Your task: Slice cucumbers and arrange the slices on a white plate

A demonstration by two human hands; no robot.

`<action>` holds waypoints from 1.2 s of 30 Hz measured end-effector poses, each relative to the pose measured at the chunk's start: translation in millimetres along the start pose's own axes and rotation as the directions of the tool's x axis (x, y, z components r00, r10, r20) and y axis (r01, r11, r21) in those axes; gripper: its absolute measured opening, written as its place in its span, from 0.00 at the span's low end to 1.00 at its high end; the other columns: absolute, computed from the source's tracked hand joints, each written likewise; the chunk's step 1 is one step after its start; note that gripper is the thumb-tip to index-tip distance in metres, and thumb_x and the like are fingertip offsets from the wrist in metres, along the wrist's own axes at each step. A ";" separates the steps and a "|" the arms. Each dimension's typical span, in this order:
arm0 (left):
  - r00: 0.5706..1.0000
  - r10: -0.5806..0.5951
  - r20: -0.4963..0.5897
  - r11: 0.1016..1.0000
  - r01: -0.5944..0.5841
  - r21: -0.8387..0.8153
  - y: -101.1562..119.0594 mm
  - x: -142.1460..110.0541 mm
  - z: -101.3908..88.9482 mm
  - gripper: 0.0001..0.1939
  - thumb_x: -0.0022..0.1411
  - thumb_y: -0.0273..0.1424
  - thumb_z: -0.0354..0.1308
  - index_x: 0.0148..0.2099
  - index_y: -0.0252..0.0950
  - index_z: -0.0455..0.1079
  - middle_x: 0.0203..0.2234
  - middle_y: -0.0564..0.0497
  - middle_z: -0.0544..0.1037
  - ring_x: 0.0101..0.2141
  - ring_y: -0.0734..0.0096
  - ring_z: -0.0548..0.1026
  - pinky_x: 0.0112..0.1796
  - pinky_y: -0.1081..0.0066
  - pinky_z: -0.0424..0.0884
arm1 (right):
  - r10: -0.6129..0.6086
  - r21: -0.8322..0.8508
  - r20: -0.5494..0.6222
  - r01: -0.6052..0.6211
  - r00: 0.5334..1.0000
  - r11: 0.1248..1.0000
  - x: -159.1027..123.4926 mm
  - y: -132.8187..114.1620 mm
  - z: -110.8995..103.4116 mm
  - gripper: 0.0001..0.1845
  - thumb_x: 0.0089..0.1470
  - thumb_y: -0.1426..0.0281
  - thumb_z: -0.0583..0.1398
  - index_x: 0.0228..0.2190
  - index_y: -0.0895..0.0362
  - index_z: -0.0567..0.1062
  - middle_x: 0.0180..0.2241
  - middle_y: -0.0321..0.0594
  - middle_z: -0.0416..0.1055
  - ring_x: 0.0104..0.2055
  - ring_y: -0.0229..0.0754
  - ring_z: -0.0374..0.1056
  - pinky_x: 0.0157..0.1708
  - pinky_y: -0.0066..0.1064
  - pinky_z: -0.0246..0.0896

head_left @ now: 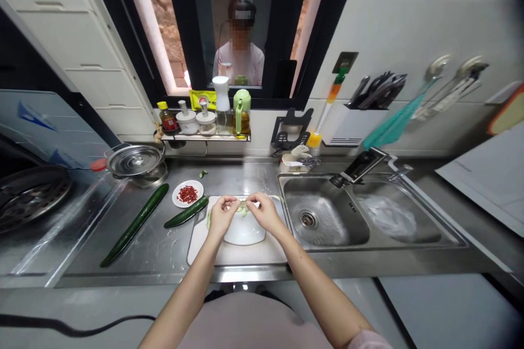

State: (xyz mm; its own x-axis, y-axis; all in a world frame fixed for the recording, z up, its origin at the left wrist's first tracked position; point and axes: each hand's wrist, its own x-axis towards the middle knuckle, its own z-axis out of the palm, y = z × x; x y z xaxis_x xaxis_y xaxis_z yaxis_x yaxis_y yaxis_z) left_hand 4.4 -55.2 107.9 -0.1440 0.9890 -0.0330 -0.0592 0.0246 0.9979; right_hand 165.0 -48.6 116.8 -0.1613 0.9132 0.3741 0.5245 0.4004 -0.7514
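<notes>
Both my hands are over a white plate (244,233) that rests on a white cutting board (237,253). My left hand (222,214) and my right hand (264,210) each pinch pale green cucumber slices (243,208) at the plate's far rim, fingers closed. A short cucumber piece (186,212) lies just left of the board. A long whole cucumber (135,224) lies further left on the steel counter. A small white dish of chopped red chilli (188,194) sits behind them.
A steel sink (327,218) lies right of the board, with a tap (360,166) behind it. A lidded pot (136,162) stands at the left. A rack of condiment bottles (204,117) lines the wall, a knife holder (370,101) to the right. The window reflects a person.
</notes>
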 end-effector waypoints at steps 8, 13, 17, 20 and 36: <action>0.981 -0.174 0.083 0.983 0.178 -0.044 17.2 -1.6 2.7 0.24 0.50 0.48 0.62 0.41 0.33 0.72 0.21 0.50 0.76 0.22 0.76 0.67 0.26 0.75 0.59 | -0.144 -0.082 -0.008 0.143 0.990 0.986 -0.1 -13.9 -8.2 0.10 0.61 0.67 0.55 0.34 0.52 0.76 0.33 0.40 0.72 0.40 0.45 0.64 0.43 0.37 0.57; 0.966 -0.247 0.081 0.964 0.254 -0.085 26.2 -0.3 3.8 0.24 0.46 0.42 0.65 0.44 0.35 0.71 0.24 0.51 0.77 0.25 0.74 0.71 0.27 0.75 0.60 | -0.190 -0.099 0.027 0.192 0.981 0.976 0.2 -16.9 -9.1 0.11 0.61 0.66 0.55 0.36 0.50 0.78 0.34 0.41 0.71 0.41 0.45 0.63 0.43 0.38 0.58; 0.968 -0.237 0.077 0.964 0.245 -0.109 25.1 1.7 3.4 0.25 0.42 0.37 0.66 0.44 0.35 0.71 0.20 0.56 0.74 0.24 0.76 0.69 0.29 0.75 0.61 | -0.188 -0.097 0.030 0.190 0.982 0.977 0.5 -15.3 -8.7 0.11 0.61 0.65 0.55 0.36 0.50 0.78 0.34 0.41 0.71 0.41 0.45 0.63 0.43 0.38 0.59; 0.980 -0.183 0.079 0.968 0.194 -0.161 22.2 2.2 4.9 0.26 0.41 0.36 0.67 0.45 0.35 0.69 0.22 0.56 0.74 0.24 0.76 0.70 0.31 0.74 0.63 | -0.171 -0.087 0.021 0.172 0.985 0.981 0.2 -13.6 -7.5 0.11 0.61 0.65 0.55 0.36 0.51 0.78 0.34 0.41 0.71 0.42 0.46 0.63 0.43 0.39 0.59; 0.992 -0.004 0.125 0.994 0.017 -0.106 -0.4 6.9 8.9 0.26 0.48 0.35 0.65 0.50 0.36 0.65 0.28 0.54 0.75 0.27 0.78 0.69 0.33 0.76 0.64 | 0.010 0.064 0.042 -0.013 0.999 0.998 -0.7 -2.8 -2.2 0.08 0.55 0.67 0.58 0.26 0.55 0.74 0.29 0.37 0.72 0.37 0.40 0.66 0.41 0.33 0.57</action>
State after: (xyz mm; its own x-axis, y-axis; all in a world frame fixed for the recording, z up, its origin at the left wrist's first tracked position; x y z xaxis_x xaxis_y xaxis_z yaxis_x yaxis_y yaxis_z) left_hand 12.2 -47.0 107.8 -0.0194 0.9994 -0.0299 -0.1659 0.0263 0.9858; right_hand 165.4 -50.5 119.9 -0.1905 0.9196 0.3435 0.4723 0.3926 -0.7892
